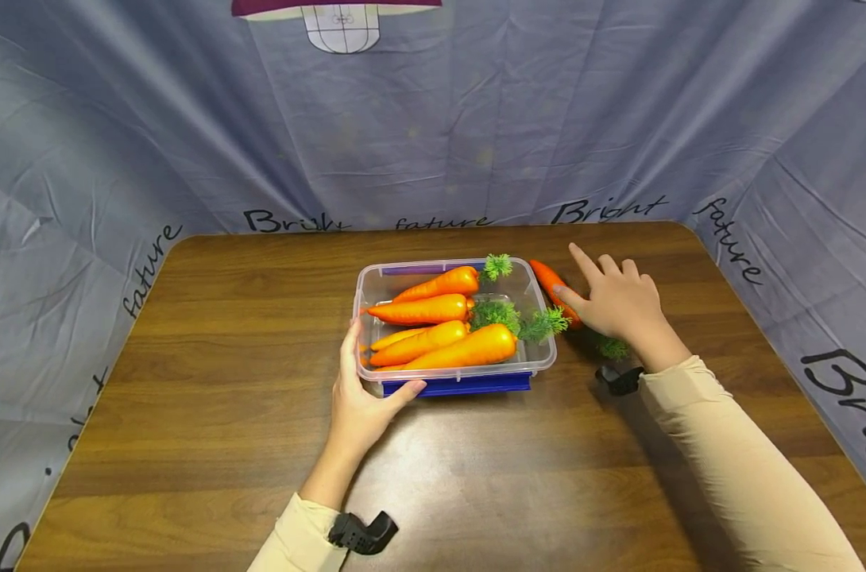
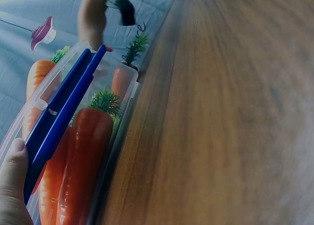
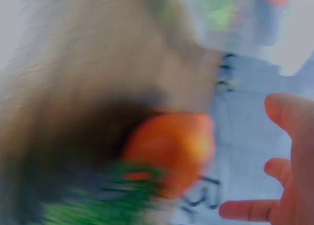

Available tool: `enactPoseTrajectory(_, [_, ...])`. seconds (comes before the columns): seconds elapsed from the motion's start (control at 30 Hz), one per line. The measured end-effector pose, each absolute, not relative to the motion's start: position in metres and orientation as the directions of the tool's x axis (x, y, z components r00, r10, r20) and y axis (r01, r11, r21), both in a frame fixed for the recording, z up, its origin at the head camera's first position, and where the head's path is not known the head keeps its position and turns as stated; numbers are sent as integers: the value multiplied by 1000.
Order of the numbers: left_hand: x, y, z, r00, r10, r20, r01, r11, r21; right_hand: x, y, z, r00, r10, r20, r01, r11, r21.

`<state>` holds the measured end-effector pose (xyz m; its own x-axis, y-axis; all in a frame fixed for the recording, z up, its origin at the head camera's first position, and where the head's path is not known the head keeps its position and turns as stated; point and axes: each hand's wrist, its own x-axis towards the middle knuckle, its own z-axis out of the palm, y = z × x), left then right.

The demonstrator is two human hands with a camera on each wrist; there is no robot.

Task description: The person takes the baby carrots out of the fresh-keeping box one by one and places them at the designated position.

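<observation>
A clear plastic box (image 1: pixel 469 372) with blue clip latches (image 1: pixel 476 384) stands mid-table. Inside lie several orange carrots (image 1: pixel 461 350) with green leafy tops, some of which stick out over the right rim. My left hand (image 1: pixel 361 407) holds the box at its front left corner, with the thumb (image 2: pixel 13 168) beside the front latch. To the right of the box, another carrot (image 1: pixel 547 278) lies on the table. My right hand (image 1: pixel 624 303) is over it with fingers spread, holding nothing; blur in the right wrist view hides whether the hand touches it.
The brown wooden table (image 1: pixel 226 381) is walled at the back and sides by a grey-blue curtain (image 1: pixel 419 159) with black lettering. A dark strapped device (image 1: pixel 365 534) sits on the left wrist, and another (image 1: pixel 619 380) on the right.
</observation>
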<state>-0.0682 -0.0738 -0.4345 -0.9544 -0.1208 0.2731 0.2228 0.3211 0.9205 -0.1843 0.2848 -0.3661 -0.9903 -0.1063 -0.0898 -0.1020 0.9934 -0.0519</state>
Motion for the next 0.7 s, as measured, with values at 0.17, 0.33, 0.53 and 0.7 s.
enactPoseTrajectory(0.17, [-64,-71,-422,-955,-113,274,231,298,926,-177,270,-336,-980,-198,-5,-195,970,-148])
enactPoseTrajectory(0.33, [-64,-72,-423,-959,-119,259,216,290,932,-169,248,-314,-940,-337,43,-337,904,-263])
enactPoseTrajectory(0.53, [-67,-73,-429,-960,-118,256,212,292,933,-160,221,-305,-838,-541,73,-528,771,-355])
enactPoseTrajectory(0.7, [-75,-78,-449,-959,-121,256,210,301,930,-154,204,-305,-758,-650,61,-624,694,-358])
